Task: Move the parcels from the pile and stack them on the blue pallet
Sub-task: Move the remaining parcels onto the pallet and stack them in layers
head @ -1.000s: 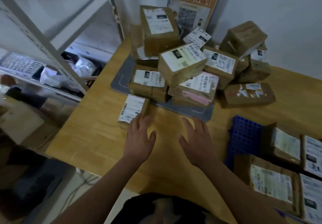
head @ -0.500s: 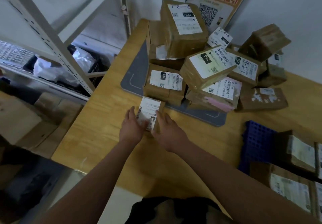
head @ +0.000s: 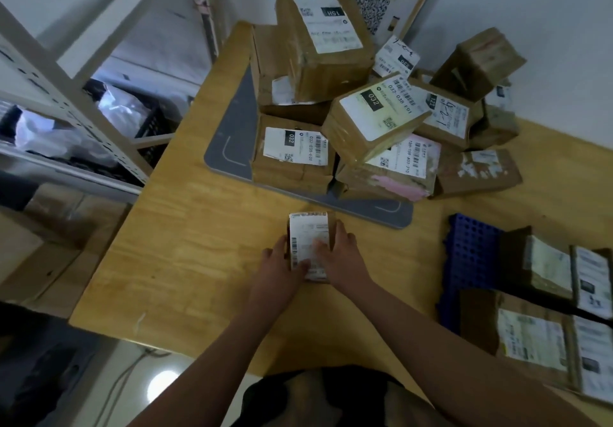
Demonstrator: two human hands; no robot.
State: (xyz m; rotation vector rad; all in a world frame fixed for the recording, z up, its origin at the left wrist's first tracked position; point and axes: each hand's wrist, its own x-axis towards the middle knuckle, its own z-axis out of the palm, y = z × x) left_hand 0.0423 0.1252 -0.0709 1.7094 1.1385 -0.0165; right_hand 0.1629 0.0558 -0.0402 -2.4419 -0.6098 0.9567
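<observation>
On table centre | left hand and right hand grip small parcel, fingers curled on its sides | pile at 12 o'clock | blue pallet at 3 o'clock

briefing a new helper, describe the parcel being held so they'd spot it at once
On the wooden table, find the grey mat under the pile. Just nearer than its front edge is the small parcel, gripped between left hand and right hand. Only it is held, clear of the pile.
</observation>
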